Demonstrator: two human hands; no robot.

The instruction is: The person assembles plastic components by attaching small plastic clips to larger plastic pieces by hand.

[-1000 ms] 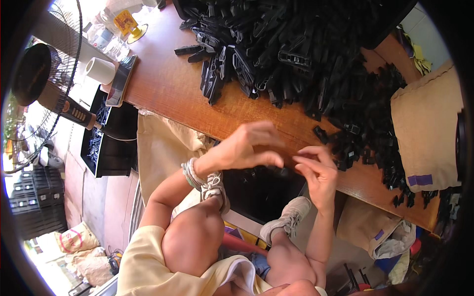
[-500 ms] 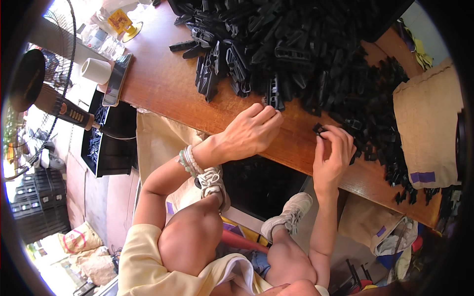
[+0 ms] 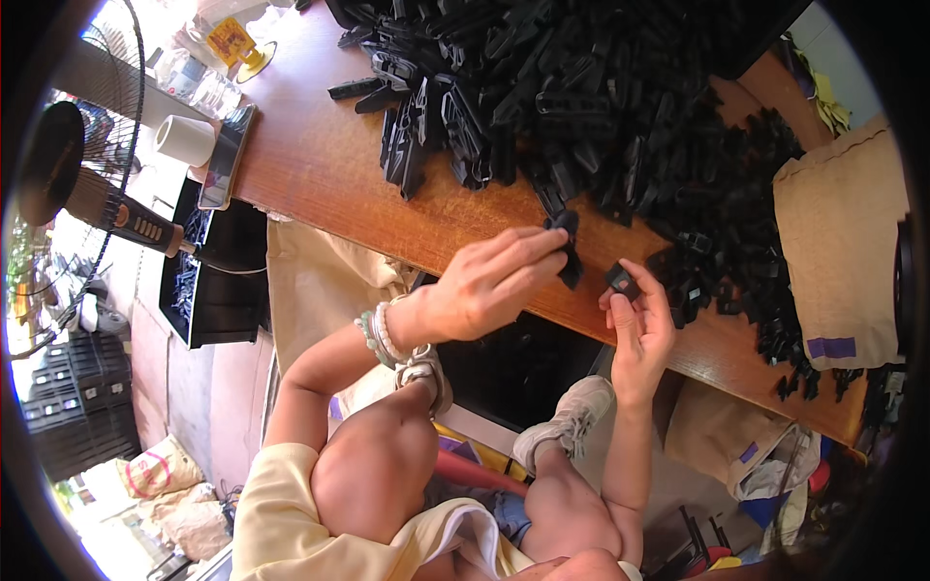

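Note:
Above the front edge of the wooden table (image 3: 320,184), my left hand (image 3: 494,284) pinches a long black plastic part (image 3: 570,254), slightly blurred and tilted. Close on its right, my right hand (image 3: 641,329) holds a small black plastic piece (image 3: 621,280) between thumb and fingertips. The two parts are apart, with a narrow gap between them. Just beyond my hands spreads a large heap of long black plastic parts (image 3: 572,102). To the right of my right hand lies a pile of smaller black pieces (image 3: 736,261).
A brown cloth bag (image 3: 838,261) stands at the table's right end. At left are a fan (image 3: 126,213), a phone (image 3: 230,155), a white paper roll (image 3: 184,140) and a black bin (image 3: 228,281) of parts. Under the table sits a dark container (image 3: 513,363).
My left hand has lifted a long black part off the heap's near edge and brought it toward me. My right hand has lowered slightly and turned, showing its small piece.

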